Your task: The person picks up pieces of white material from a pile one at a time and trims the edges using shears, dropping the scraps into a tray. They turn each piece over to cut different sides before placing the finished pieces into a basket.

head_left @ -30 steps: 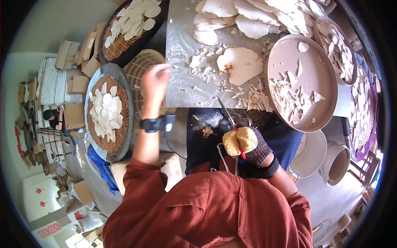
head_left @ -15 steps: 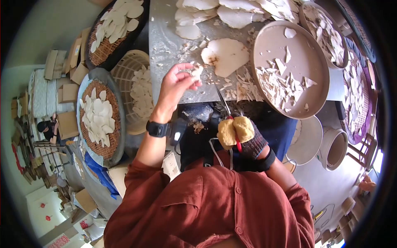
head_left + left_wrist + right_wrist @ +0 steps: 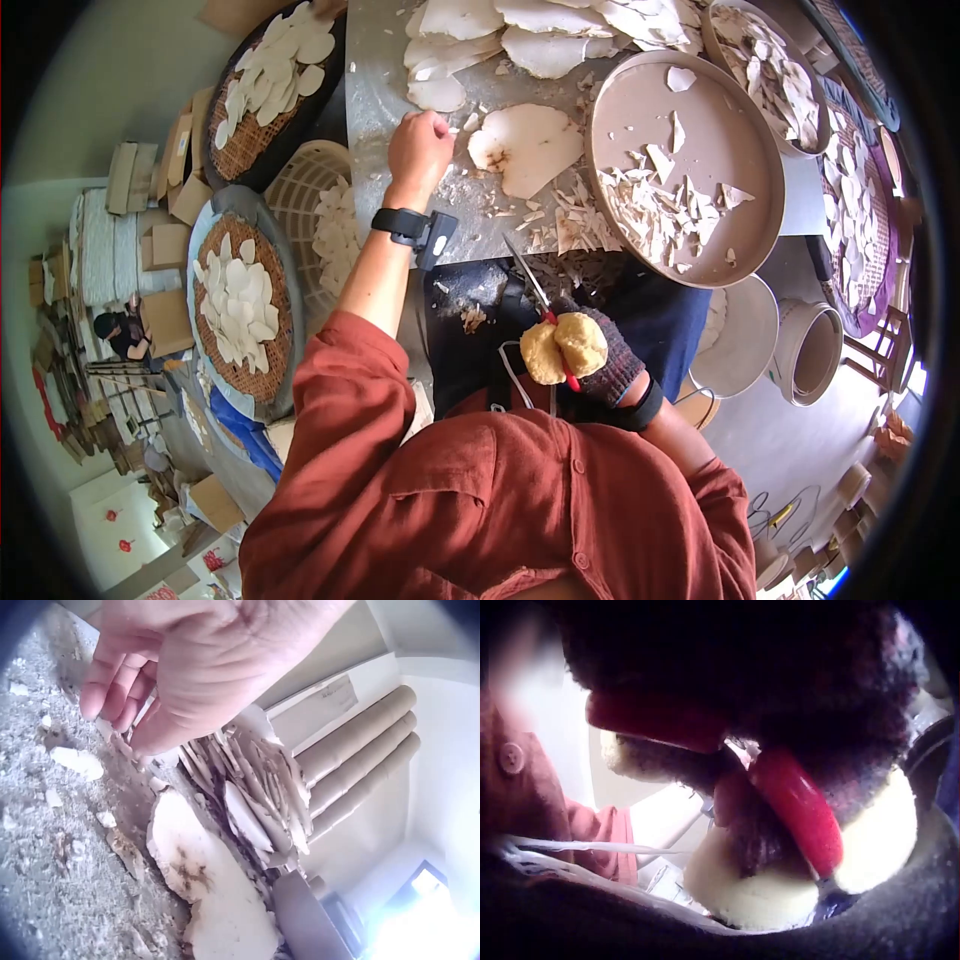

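Note:
The bare left hand (image 3: 420, 155) is over the metal table (image 3: 375, 95), left of a pale flat slice (image 3: 540, 140) with brown marks. Seen by the left wrist camera, the fingers of this hand (image 3: 202, 667) are loosely bent above white crumbs, with no piece visible between them; the slice (image 3: 217, 900) lies below. In a dark knitted glove, the right hand (image 3: 612, 362) grips scissors (image 3: 527, 272) beside the table's near edge, blades pointing up-left. Yellow padding (image 3: 563, 348) surrounds their red handles (image 3: 802, 814), which the right wrist view shows under the gloved hand (image 3: 742, 667).
A stack of pale slices (image 3: 550, 50) lies at the table's back. A round tray (image 3: 735, 140) of fragments stands right of the slice. Baskets of pieces (image 3: 240, 310) are at the left, with a person (image 3: 125, 332) beyond. Buckets (image 3: 808, 355) stand at the right.
The left hand came in over the table with small bits in its fingers, then moved farther back; those bits no longer show. The right hand keeps its grip on the scissors.

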Tool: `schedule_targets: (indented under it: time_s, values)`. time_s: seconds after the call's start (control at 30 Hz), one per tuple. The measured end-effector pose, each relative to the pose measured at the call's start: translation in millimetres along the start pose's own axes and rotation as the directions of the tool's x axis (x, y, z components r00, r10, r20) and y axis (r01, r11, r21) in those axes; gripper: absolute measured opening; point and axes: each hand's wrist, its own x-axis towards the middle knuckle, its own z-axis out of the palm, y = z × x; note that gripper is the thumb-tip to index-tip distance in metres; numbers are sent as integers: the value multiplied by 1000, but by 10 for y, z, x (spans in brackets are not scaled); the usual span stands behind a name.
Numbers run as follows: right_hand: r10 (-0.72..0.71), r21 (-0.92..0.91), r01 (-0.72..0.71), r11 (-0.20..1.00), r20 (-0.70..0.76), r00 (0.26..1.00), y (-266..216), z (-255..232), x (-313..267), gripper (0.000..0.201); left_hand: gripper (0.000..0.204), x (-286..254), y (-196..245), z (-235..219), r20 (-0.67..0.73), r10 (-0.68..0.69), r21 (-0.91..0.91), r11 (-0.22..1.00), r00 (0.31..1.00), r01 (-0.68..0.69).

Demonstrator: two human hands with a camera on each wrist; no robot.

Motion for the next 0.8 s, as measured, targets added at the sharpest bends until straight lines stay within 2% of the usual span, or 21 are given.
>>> schedule_targets:
  time_s: [0.07, 0.1, 0.13, 0.17, 0.2, 0.23, 0.3, 0.33, 0.37, 0.4, 0.47, 0.5, 0.6, 0.63, 0.7, 0.73, 0.77, 0.8]
  values:
    - [35, 33, -35, 999, -9, 999, -9, -5, -7, 40, 10, 51, 122, -182, 145, -113, 95, 990, 983, 100]
    - [43, 50, -43, 998, -13, 999, -14, -6, -10, 38, 14, 91, 123, -259, 217, -90, 42, 996, 972, 83]
    - [35, 70, -34, 997, -16, 999, -19, -12, -16, 35, 14, 103, 219, -330, 303, -67, -308, 937, 951, 164]
    - [27, 91, -25, 996, -18, 999, -25, -16, -16, 33, 14, 95, 366, -412, 375, -13, -607, 752, 927, 256]
    - [20, 62, -19, 998, -17, 1000, -37, -13, -10, 34, 14, 82, 501, -471, 421, 60, -814, 464, 905, 348]
    - [13, 34, -13, 999, -15, 1000, -48, -9, -5, 35, 15, 72, 614, -489, 407, 69, -820, 467, 911, 331]
    - [-4, -119, 2, 993, -14, 1000, -75, 2, 13, 44, 15, 189, 432, -192, 295, -75, -639, 726, 953, 255]
    - [-67, -206, 63, 976, -8, 998, -70, -7, 14, 45, 15, 252, 275, -2, 220, -130, -514, 827, 967, 228]
    - [-128, -291, 123, 949, 3, 992, -58, -20, 16, 45, 19, 252, 195, 69, 114, -5, -217, 976, 993, 30]
    - [-187, -372, 180, 911, 17, 982, -52, -27, 10, 45, 20, 258, 114, 133, 143, -32, -188, 980, 989, 58]
    - [-180, -381, 168, 909, 3, 984, -107, -19, -7, 46, 22, 234, 143, 104, 199, -84, -124, 986, 976, 110]
    - [-178, -383, 163, 909, -3, 984, -126, -13, -9, 46, 17, 234, 108, 105, 191, -73, -104, 990, 979, 94]
    - [-184, -360, 181, 915, 25, 983, -82, -11, 7, 47, 11, 216, 192, -162, 343, -162, -391, 871, 925, 298]
    - [-173, -347, 174, 921, 35, 984, -60, -10, 19, 48, 11, 180, 285, -260, 353, -13, -716, 640, 936, 279]
    - [-144, -328, 156, 931, 61, 988, -25, -24, 16, 49, 8, -43, 672, -576, 408, 22, -751, 576, 913, 322]
    - [-106, -253, 114, 961, 46, 993, -21, -30, 8, 50, 7, -83, 784, -664, 427, 45, -769, 543, 903, 337]
    - [-73, -176, 77, 981, 34, 997, -18, -22, -18, 51, 14, -54, 474, -494, 425, 25, -681, 668, 905, 301]
    - [-53, -126, 55, 990, 21, 998, 3, -18, -22, 51, 17, -100, 284, -425, 339, 28, -425, 896, 940, 127]
